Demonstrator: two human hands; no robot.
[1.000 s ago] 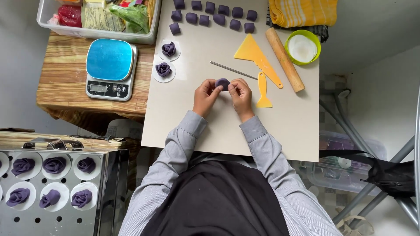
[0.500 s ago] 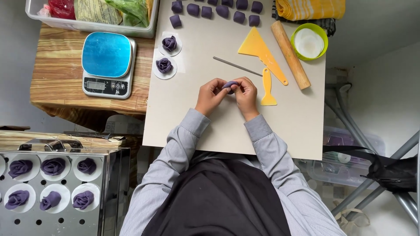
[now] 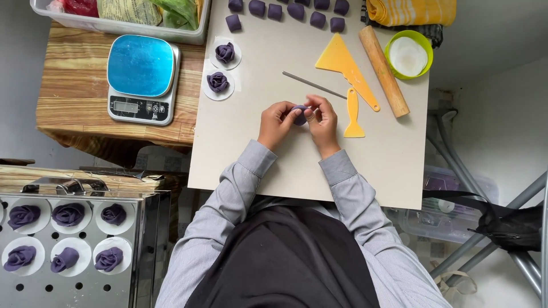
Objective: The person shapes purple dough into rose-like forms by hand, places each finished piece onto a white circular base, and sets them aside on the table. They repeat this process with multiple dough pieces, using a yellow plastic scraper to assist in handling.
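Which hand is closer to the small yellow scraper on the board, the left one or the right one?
The right hand. It lies just beside the small yellow scraper, apart from it. The left hand is farther, on the other side of the purple dough piece that both hands pinch.

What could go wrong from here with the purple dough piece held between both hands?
1. The dough piece is pinched by the left hand and right hand; squeezing too hard may flatten its shape.
2. The yellow scraper lies close beside the right hand, so a wrist shift might knock it.
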